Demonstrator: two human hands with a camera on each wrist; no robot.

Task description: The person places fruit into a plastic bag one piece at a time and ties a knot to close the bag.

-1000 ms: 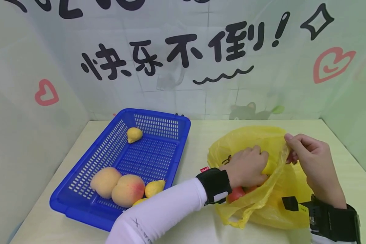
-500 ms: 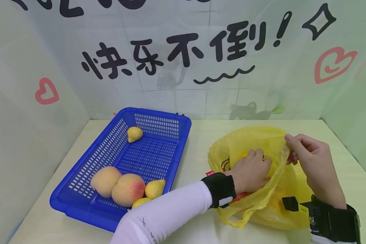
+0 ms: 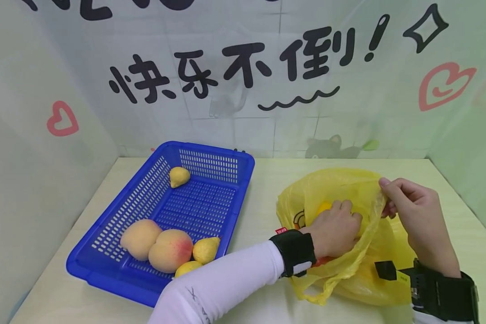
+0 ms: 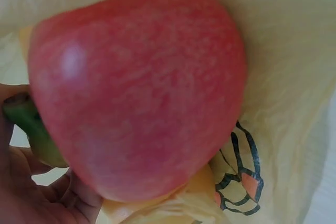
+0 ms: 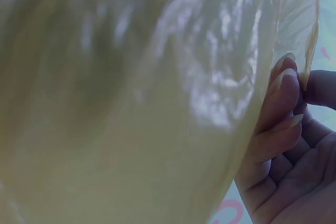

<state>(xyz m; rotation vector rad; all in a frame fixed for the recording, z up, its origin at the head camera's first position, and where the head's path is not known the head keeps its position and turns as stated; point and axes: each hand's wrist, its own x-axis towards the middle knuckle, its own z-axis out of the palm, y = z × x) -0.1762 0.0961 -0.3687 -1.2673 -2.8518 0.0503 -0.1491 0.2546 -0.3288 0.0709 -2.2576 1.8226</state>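
Note:
My left hand reaches into the yellow plastic bag, with its fingers curled downward. In the left wrist view its fingers close around the green stem end of what looks like a banana; the rest is hidden behind a large red apple. Yellow-orange fruit shows below the apple. At the bag's right edge my right hand pinches the rim between thumb and fingers and holds the mouth raised. Through the right wrist view the plastic fills most of the picture.
A blue plastic basket stands to the left, holding two peaches and several lemons, one of them at its far end. My left forearm crosses over its near right corner. A printed curtain hangs behind the table.
My left hand has shifted slightly right and deeper into the bag, covering more of the red fruit. The right hand keeps its hold on the rim.

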